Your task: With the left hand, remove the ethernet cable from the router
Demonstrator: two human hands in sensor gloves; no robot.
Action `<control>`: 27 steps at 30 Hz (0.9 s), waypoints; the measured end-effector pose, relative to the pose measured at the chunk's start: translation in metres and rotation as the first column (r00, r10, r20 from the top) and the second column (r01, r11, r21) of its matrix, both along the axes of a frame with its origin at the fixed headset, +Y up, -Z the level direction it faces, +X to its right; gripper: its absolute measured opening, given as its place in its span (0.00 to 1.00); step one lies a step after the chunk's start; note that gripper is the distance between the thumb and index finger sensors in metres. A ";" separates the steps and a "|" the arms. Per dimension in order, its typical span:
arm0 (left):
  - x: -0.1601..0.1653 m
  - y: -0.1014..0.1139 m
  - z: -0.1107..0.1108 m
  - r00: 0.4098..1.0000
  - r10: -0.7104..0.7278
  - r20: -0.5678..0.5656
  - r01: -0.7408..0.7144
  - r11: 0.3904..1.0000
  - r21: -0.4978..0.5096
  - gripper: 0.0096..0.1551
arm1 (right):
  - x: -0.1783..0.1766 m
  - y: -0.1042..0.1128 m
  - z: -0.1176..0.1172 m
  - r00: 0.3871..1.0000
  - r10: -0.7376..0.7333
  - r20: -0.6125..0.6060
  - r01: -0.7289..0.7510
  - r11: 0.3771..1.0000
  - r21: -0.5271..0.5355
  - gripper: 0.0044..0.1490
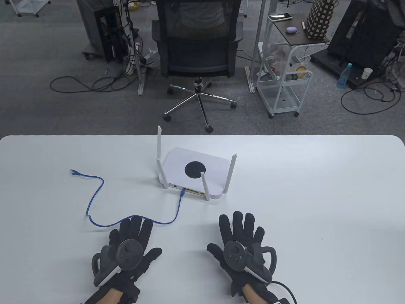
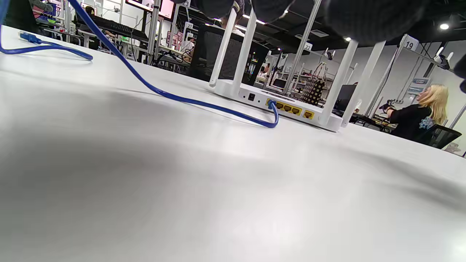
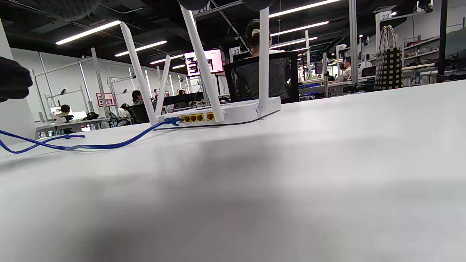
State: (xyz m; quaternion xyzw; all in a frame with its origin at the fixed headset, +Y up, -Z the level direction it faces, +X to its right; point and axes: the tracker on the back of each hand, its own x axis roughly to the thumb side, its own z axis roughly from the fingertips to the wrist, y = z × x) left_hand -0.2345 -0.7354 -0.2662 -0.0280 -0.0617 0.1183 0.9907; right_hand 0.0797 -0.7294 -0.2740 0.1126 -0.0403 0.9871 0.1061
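Both of my gloved hands lie flat at the near edge of the white table (image 1: 316,177), palms down, each with a dark tracker strapped to its back. From the table view I read my left hand (image 1: 128,250) with fingers stretched forward and held fairly close together, thumb out to the side, gripping nothing; its fingertips (image 1: 136,221) sit right at a bend of the thin blue ethernet cable (image 1: 95,193), and I cannot tell whether they touch it or merely cover it. My right hand (image 1: 242,247) is fanned wide, fingers apart, resting on bare tabletop well clear of the cable.

Just beyond the hands stands the flat white router with a black disc on top (image 1: 197,172), its four slim white antennas upright. Its port side faces me. In the left wrist view the blue plug (image 2: 271,104) sits in the leftmost of the row of yellow ports (image 2: 291,108), so the cable is still connected. From there the cable runs toward me, curves left past my left fingertips, loops back away across the table, and ends in a free blue plug (image 1: 74,172) lying well to the left of the router.

Past the table's far edge I see a black mesh office chair (image 1: 197,47) on grey carpet and a white wheeled cart (image 1: 284,91).
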 end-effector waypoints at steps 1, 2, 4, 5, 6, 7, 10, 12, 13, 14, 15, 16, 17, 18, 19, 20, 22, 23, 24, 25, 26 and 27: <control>0.000 0.000 0.000 1.000 0.001 0.000 -0.001 1.000 -0.001 0.52 | 0.000 0.000 0.000 1.000 -0.001 0.000 0.001 1.000 0.000 0.59; 0.000 0.000 0.000 1.000 0.002 0.000 -0.002 1.000 -0.001 0.52 | 0.001 0.000 0.000 1.000 -0.003 0.002 0.003 1.000 0.001 0.58; 0.000 0.000 0.000 1.000 0.005 -0.001 -0.005 1.000 0.000 0.52 | 0.001 -0.001 -0.001 1.000 -0.005 0.006 0.005 1.000 0.002 0.58; 0.000 0.000 0.000 1.000 0.006 -0.002 -0.006 1.000 0.000 0.52 | 0.002 -0.001 -0.001 1.000 -0.006 0.007 0.006 1.000 0.002 0.58; 0.000 0.000 0.000 1.000 0.005 -0.003 -0.005 1.000 0.001 0.52 | 0.002 -0.001 -0.001 1.000 -0.008 0.007 0.008 1.000 0.002 0.58; 0.000 0.000 0.000 1.000 0.004 -0.004 -0.004 1.000 0.001 0.52 | 0.002 -0.001 -0.001 1.000 -0.010 0.008 0.010 1.000 0.001 0.58; 0.000 -0.001 0.000 1.000 0.008 -0.006 -0.008 1.000 -0.002 0.52 | 0.003 -0.002 -0.002 1.000 -0.017 0.009 0.017 1.000 -0.001 0.58; 0.000 -0.001 0.000 1.000 0.008 -0.008 -0.008 1.000 -0.002 0.52 | 0.005 -0.002 -0.003 1.000 -0.025 0.011 0.025 1.000 -0.008 0.58; 0.000 0.000 0.000 1.000 0.008 -0.010 -0.008 1.000 -0.001 0.52 | 0.006 -0.002 -0.004 1.000 -0.027 0.013 0.027 1.000 -0.012 0.58; 0.000 0.000 -0.001 1.000 0.011 -0.012 -0.011 1.000 0.000 0.52 | 0.007 -0.003 -0.006 0.999 -0.029 0.018 0.030 0.999 -0.018 0.58; 0.000 0.000 -0.001 1.000 0.013 -0.014 -0.013 1.000 0.001 0.52 | 0.008 -0.003 -0.007 0.999 -0.031 0.022 0.032 0.999 -0.024 0.58; 0.000 0.000 -0.001 1.000 0.015 -0.015 -0.015 1.000 0.003 0.52 | 0.009 -0.003 -0.009 0.999 -0.034 0.028 0.035 0.999 -0.031 0.58; -0.001 0.000 -0.001 1.000 0.019 -0.016 -0.018 1.000 0.005 0.52 | 0.011 -0.004 -0.012 0.999 -0.038 0.039 0.040 0.998 -0.044 0.58; -0.001 0.001 -0.001 1.000 0.020 -0.017 -0.020 1.000 0.005 0.52 | 0.012 -0.004 -0.014 0.998 -0.044 0.047 0.046 0.997 -0.055 0.58; -0.001 0.000 -0.001 1.000 0.020 -0.018 -0.020 1.000 0.007 0.52 | 0.014 -0.004 -0.018 0.997 -0.057 0.058 0.061 0.995 -0.074 0.58; -0.001 0.001 -0.002 1.000 0.020 -0.019 -0.020 1.000 0.008 0.52 | 0.016 -0.004 -0.021 0.996 -0.063 0.066 0.068 0.994 -0.085 0.58; -0.001 0.001 -0.002 1.000 0.022 -0.021 -0.022 1.000 0.010 0.52 | 0.019 -0.003 -0.027 0.993 -0.077 0.086 0.085 0.992 -0.097 0.58; -0.001 0.001 -0.002 0.999 0.024 -0.023 -0.024 1.000 0.011 0.52 | 0.021 -0.002 -0.032 0.991 -0.086 0.103 0.097 0.990 -0.099 0.58; -0.002 0.001 -0.002 0.999 0.024 -0.024 -0.024 1.000 0.012 0.52 | 0.023 -0.001 -0.037 0.989 -0.092 0.119 0.105 0.989 -0.102 0.58; -0.002 0.001 -0.002 0.999 0.025 -0.026 -0.024 1.000 0.014 0.52 | 0.025 0.000 -0.041 0.986 -0.100 0.130 0.114 0.988 -0.104 0.58; -0.002 0.001 -0.002 0.999 0.026 -0.027 -0.025 1.000 0.016 0.52 | 0.026 0.001 -0.047 0.982 -0.116 0.148 0.133 0.985 -0.109 0.58; -0.003 0.002 -0.002 0.999 0.029 -0.029 -0.028 0.999 0.019 0.52 | 0.027 0.002 -0.053 0.978 -0.129 0.166 0.149 0.983 -0.112 0.58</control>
